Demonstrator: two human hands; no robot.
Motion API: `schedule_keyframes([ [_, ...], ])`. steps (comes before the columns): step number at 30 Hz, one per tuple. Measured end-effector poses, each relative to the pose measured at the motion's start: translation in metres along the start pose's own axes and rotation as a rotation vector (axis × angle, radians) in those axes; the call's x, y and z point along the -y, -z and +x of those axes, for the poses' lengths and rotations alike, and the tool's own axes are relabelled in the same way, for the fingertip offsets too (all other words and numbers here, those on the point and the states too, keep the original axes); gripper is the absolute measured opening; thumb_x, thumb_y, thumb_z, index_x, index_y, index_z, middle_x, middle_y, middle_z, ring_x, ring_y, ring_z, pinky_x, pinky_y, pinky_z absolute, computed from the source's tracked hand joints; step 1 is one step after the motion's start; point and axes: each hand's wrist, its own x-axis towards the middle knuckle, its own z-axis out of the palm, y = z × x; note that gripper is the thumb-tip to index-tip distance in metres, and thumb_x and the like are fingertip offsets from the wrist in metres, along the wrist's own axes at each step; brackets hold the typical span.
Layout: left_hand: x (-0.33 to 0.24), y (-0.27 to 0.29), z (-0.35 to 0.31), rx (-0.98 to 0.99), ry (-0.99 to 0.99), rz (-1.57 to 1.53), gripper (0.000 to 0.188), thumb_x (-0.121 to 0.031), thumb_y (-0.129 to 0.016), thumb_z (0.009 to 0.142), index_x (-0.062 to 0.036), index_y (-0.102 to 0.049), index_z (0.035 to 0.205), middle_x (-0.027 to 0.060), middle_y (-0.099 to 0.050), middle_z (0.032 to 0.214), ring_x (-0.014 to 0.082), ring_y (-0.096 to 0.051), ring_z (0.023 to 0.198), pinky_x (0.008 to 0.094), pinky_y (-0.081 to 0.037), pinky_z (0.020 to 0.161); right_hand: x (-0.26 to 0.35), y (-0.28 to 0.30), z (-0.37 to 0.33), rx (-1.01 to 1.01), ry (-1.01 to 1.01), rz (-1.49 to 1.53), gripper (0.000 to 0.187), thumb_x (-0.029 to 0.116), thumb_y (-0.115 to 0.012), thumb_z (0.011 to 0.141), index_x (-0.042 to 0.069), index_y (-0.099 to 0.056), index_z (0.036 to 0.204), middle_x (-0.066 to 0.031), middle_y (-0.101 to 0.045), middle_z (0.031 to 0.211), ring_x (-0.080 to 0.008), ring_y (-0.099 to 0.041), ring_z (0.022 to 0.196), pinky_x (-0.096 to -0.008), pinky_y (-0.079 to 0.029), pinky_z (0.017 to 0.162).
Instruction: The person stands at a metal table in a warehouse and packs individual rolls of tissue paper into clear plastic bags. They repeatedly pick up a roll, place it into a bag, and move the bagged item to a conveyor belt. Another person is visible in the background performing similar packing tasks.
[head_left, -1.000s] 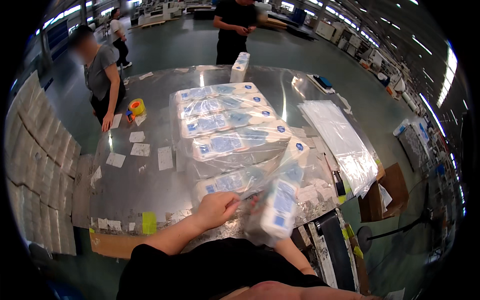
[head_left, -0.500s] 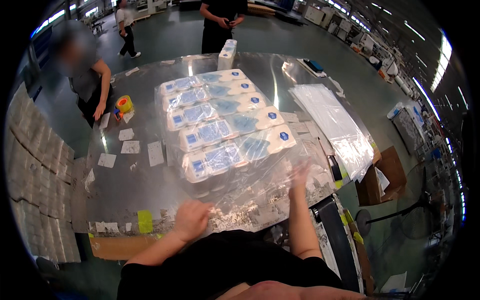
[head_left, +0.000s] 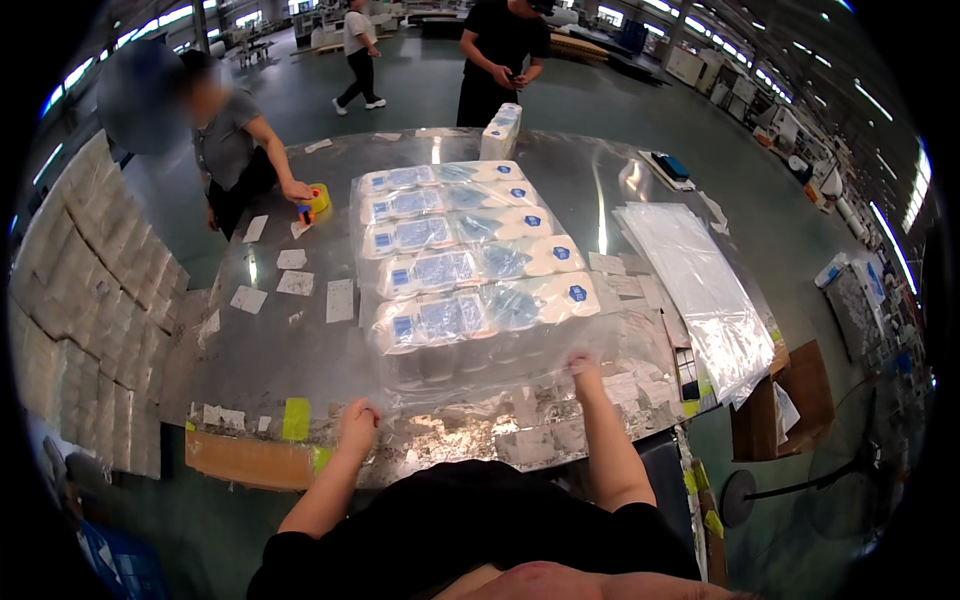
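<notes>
Rows of white and blue wrapped packs, looking like tissue rolls (head_left: 490,310), lie side by side inside a large clear plastic bag (head_left: 470,375) on the metal table. The bag's loose end spreads toward me. At its near left corner my left hand (head_left: 357,428) is closed, pinching the film's edge. My right hand (head_left: 584,370) is closed on the film at the near right corner, its fingertips partly blurred. Between the two hands the bag's edge lies stretched, just in front of the nearest row.
A stack of flat clear bags (head_left: 700,290) lies on the right. At the left a co-worker's hand (head_left: 297,190) touches a yellow tape dispenser (head_left: 318,200). One wrapped pack (head_left: 500,132) stands at the far edge. Paper labels (head_left: 340,300) dot the metal table (head_left: 270,345); a cardboard box (head_left: 800,400) stands right.
My left hand has moved left and my right hand nearer to me, closing on the film; the bag's end is now spread wider. The co-worker's hand has reached the tape dispenser.
</notes>
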Motion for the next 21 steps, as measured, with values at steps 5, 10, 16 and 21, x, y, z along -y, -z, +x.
schedule_keyframes([
  [5, 0.071, 0.027, 0.003, -0.121, 0.084, -0.453, 0.020, -0.003, -0.047, 0.076, -0.0060, -0.049, 0.057, 0.0004, -0.043, 0.055, 0.0121, -0.041, 0.054, 0.0281, -0.029, 0.050, 0.013, -0.053, -0.038, 0.421, -0.036, -0.195, 0.007, 0.010, -0.056, 0.073, 0.006, -0.056, 0.067, -0.0043, -0.053, 0.067, -0.0171, -0.050, 0.061, -0.0328, -0.040, 0.055],
  [10, 0.041, 0.091, -0.047, -0.224, 0.136, -0.414, 0.017, -0.005, -0.047, 0.078, -0.0094, -0.047, 0.062, -0.0022, -0.037, 0.056, 0.0117, -0.037, 0.051, 0.0268, -0.028, 0.049, 0.046, -0.086, -0.109, 1.193, 0.403, -1.048, 0.008, 0.012, -0.054, 0.079, 0.005, -0.058, 0.077, -0.0098, -0.058, 0.078, -0.0238, -0.055, 0.073, -0.0362, -0.045, 0.070],
  [16, 0.046, 0.139, -0.171, -0.307, 0.115, -0.035, 0.004, -0.005, -0.053, 0.077, -0.0081, -0.053, 0.074, 0.0041, -0.051, 0.070, 0.0165, -0.049, 0.063, 0.0309, -0.038, 0.054, -0.046, -0.111, -0.169, 1.340, 0.536, -0.680, 0.034, 0.026, -0.062, 0.081, 0.005, -0.061, 0.108, -0.0160, -0.059, 0.112, -0.0288, -0.056, 0.102, -0.0374, -0.044, 0.090],
  [21, 0.074, 0.175, -0.223, 0.358, 0.073, 1.234, 0.006, -0.006, -0.058, 0.069, -0.0083, -0.061, 0.074, 0.0116, -0.058, 0.076, 0.0298, -0.058, 0.076, 0.0400, -0.046, 0.064, 0.009, -0.158, -0.180, 1.382, 0.590, -0.583, 0.042, 0.028, -0.064, 0.081, 0.007, -0.058, 0.116, -0.0151, -0.058, 0.118, -0.0297, -0.056, 0.106, -0.0371, -0.043, 0.094],
])
